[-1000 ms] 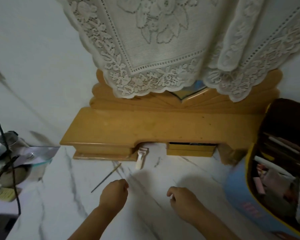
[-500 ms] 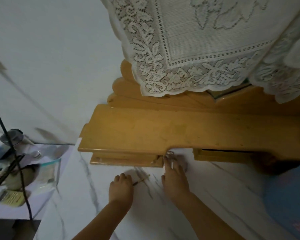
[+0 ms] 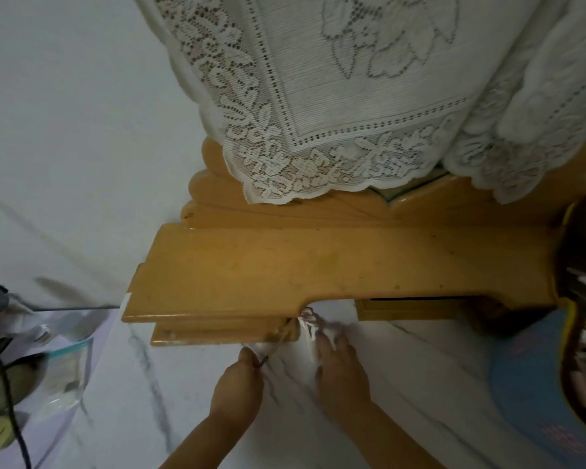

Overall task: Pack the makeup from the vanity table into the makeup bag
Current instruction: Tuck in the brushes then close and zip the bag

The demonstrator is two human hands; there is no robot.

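The step in hand is picking up the last loose makeup from the white marble counter w/ both hands at once. The left hand pinches the near end of a thin stick, maybe a brush or pencil, between thumb and fingers; its far end points up under the wooden shelf. The right hand lies over a small white roller tool, just in front of the shelf notch. Its fingers look stretched over the tool, but the picture is blurred, so I cannot tell if they already grip it. The makeup bag, blue w/ yellow edge, stands open at the right edge of the view, well apart from both hands.

Next move, I think: close the right fingers round the roller, lift both things, carry them right and drop them into the bag. The stick is thin and flat on the stone, so it can slip.

Compared w/ approx. half a sec ago, the left hand was flat over the stick; now it has the stick end pinched and a bit raised. The right hand stays on the roller. The bag shows more now, as the view turned a little right.
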